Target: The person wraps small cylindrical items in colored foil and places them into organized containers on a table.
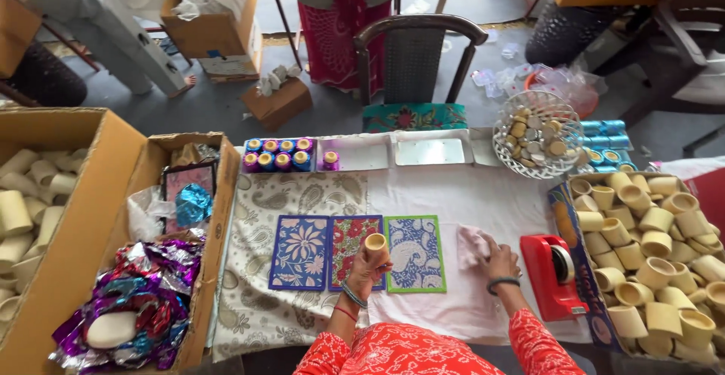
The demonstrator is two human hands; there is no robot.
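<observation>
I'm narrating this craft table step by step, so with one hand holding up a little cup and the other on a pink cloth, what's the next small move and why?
Probably bring the pink cloth across to the small tan cup. The left hand holds the cup upright above the patterned cards, while the right hand rests on the cloth, so the two are apart.

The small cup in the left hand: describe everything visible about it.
The cup is a small tan cylinder, seemingly wood or bamboo, with a thick rim and open hollow top. The left hand holds it upright from below, above the red and green patterned cards. It matches the cups heaped in the box on the right.
</observation>
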